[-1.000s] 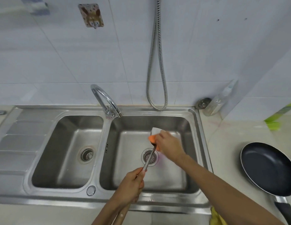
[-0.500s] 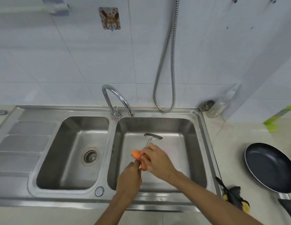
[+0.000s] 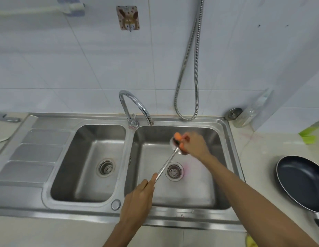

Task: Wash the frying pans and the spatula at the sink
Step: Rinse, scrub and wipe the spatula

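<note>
Nearest you, on the near side of the drain (image 3: 174, 171), your left hand (image 3: 137, 198) is curled tight round the end of the spatula (image 3: 166, 164), thumb laid along the shaft. That handle is thin, smooth metal and probably wet. I judge it could twist or slide in your grip when the far end is pushed. A slip would drop it into the sink (image 3: 173, 213), onto or beside the drain.

The shaft crosses just left of the drain and rises to the head, which hangs in the air beyond the drain. There your right hand (image 3: 196, 144) has its fingers closed round an orange scrubber (image 3: 177, 135), pressing it on the head. The hand is blurred, so I cannot tell how much of the head it covers. With only 1 hand on the far end of such a long handle, hard scrubbing could lever the spatula out of line. Your fingertips could also run onto the head's thin edge.

Well to the right of the drain, 1 frying pan (image 3: 301, 182) lies on the surface (image 3: 258, 157), not yet in the sink. Your right forearm passes between it and the drain, so a wide elbow swing could knock it.

Beyond the drain, the tap (image 3: 125, 111) shows no water that I can make out, so rinsing looks yet to come. Opening it hard over the curved head could splash.
</note>
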